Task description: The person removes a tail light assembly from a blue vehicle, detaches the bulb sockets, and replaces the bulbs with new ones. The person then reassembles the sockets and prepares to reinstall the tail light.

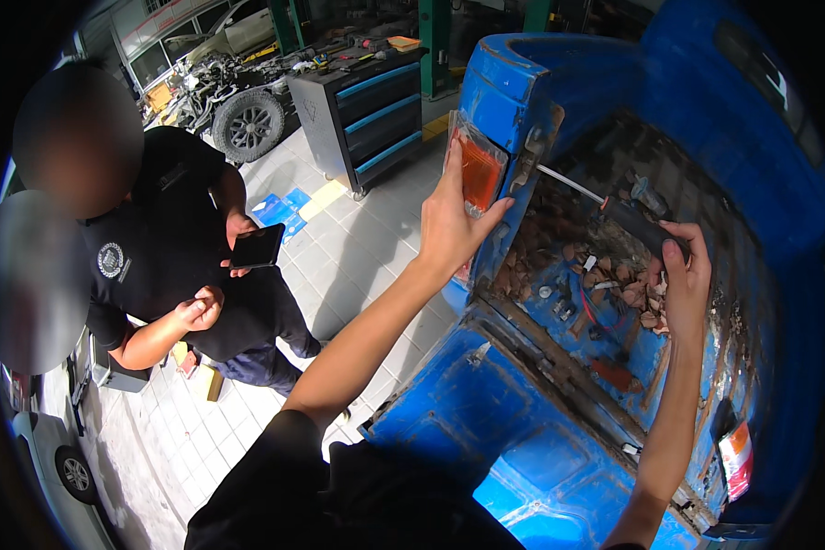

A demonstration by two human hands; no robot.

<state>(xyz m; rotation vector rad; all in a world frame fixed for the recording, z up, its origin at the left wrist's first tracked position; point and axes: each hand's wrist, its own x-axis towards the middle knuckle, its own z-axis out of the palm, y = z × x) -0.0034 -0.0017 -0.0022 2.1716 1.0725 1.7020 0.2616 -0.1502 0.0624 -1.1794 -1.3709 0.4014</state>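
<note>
My left hand [451, 220] grips an orange and red tail light [482, 172] at the corner post [497, 87] of a blue truck bed, fingers along its outer edge and thumb across the lower part. In my right hand [686, 280] is a screwdriver [640, 229] with a thick dark handle and a long metal shaft. The shaft points left, and its tip meets the inner side of the post, behind the light. Whether the tip sits in a screw is too small to tell.
Dry leaves [646, 298] and loose wires litter the truck bed. Another lamp [735, 458] is at the lower right. A co-worker [170, 220] stands left, holding a dark tablet or phone [257, 246]; another person is partly visible. Behind stands a tool cabinet [376, 110] near a wheel [248, 126].
</note>
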